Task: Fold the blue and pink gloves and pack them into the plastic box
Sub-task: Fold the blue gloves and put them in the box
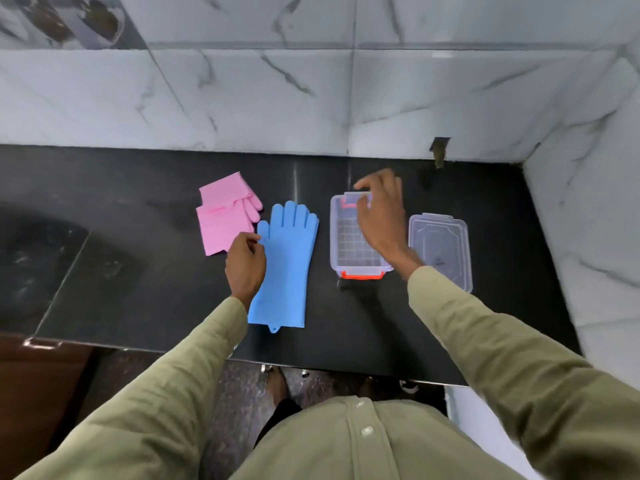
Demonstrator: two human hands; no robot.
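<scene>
A blue glove (285, 258) lies flat on the black counter (138, 289), fingers pointing to the wall. Left of it lie pink gloves (221, 216), stacked and partly folded. The clear plastic box (341, 237) with orange clips stands open to the right of the blue glove. My left hand (245, 263) hovers over the blue glove's left edge, fingers curled, thumb and forefinger close together with nothing clearly in them. My right hand (379, 216) reaches over the box, fingers at its far rim; whether it grips the rim is unclear.
The box's clear lid (441, 251) lies on the counter right of the box. Marble-tiled walls (311, 98) close off the back and the right side. The counter's front edge runs just before my body.
</scene>
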